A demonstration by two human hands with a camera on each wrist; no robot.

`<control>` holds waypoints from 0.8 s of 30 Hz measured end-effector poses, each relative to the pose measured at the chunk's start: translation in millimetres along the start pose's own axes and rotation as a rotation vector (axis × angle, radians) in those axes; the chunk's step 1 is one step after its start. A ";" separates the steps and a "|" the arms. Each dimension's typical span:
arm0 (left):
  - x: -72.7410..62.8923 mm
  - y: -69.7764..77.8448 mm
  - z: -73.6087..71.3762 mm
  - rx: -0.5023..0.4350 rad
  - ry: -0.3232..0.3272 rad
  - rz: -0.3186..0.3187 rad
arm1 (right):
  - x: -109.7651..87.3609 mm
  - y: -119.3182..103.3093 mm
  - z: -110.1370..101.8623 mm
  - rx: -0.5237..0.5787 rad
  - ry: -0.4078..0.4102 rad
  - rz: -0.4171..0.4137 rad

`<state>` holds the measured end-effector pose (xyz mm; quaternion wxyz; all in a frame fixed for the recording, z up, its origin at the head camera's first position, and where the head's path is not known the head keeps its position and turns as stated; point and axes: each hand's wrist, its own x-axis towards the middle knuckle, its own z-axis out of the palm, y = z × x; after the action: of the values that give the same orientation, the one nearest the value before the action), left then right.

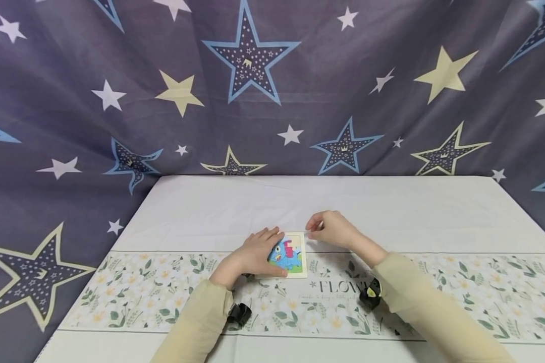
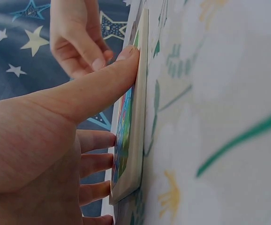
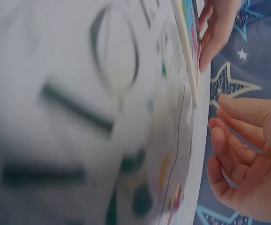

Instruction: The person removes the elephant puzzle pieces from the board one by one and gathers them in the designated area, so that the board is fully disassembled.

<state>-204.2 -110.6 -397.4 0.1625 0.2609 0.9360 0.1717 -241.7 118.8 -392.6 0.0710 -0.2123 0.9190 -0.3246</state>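
Nearest, 2 beige sleeves [image 1: 193,322]. Touching the puzzle board [image 1: 305,257] at mid-table [image 1: 390,212] with left hand [image 1: 254,253] spread wide; just off its far right corner with right hand [image 1: 335,230] loosely curled, seemingly empty. Likely risk: skidding or shedding pieces [image 1: 285,257] if pressed unevenly.

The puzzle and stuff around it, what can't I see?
Head view: puzzle, partly hidden by the left hand.
Right wrist view: puzzle, cut off by top edge.
Head view: big lettering, end hidden by black wrist device.
Head view: small lettering, too tiny to read.
Right wrist view: pinkish thing, too blurred to name.
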 end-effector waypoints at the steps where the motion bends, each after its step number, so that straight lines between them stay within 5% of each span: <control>1: 0.2 0.1 0.0 0.000 -0.001 0.002 | 1.0 -2.6 2.1 0.001 -0.010 -0.010; 14: -0.5 1.5 -1.5 0.002 -0.006 -0.003 | 2.1 -18.6 20.7 -0.025 -0.115 -0.117; 24: -1.0 1.3 -0.6 0.000 0.001 0.002 | 1.1 -21.7 24.8 -0.066 -0.147 -0.111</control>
<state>-203.0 -110.2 -396.1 0.1618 0.2618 0.9358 0.1719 -228.6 89.2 -398.3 0.1129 -0.2886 0.9083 -0.2810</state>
